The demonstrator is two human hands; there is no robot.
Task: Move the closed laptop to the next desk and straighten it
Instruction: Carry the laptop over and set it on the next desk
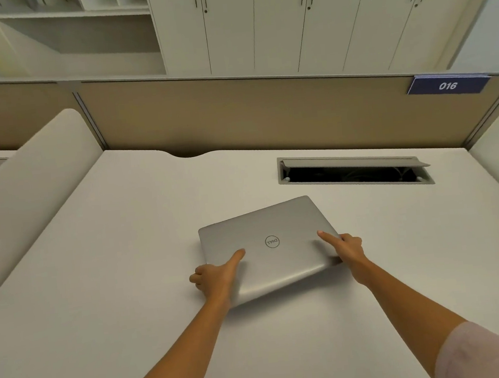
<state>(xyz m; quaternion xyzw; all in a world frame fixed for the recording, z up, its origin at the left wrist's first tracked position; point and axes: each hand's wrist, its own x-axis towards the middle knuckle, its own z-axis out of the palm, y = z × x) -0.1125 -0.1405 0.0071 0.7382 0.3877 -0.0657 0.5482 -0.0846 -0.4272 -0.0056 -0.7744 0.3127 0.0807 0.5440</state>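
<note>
Laptop [266, 248]: closed, skewed on desk [97, 264], near edge apparently lifted.
Left hand [217, 278]: grasping near-left corner.
Right hand [347, 248]: grasping right edge.
Risk: thin-edge grips; lid could slip, corner knock desk.

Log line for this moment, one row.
laptop: closed, on desk, skewed | left hand: gripping near-left edge | right hand: gripping right edge | straightening: not done
</note>
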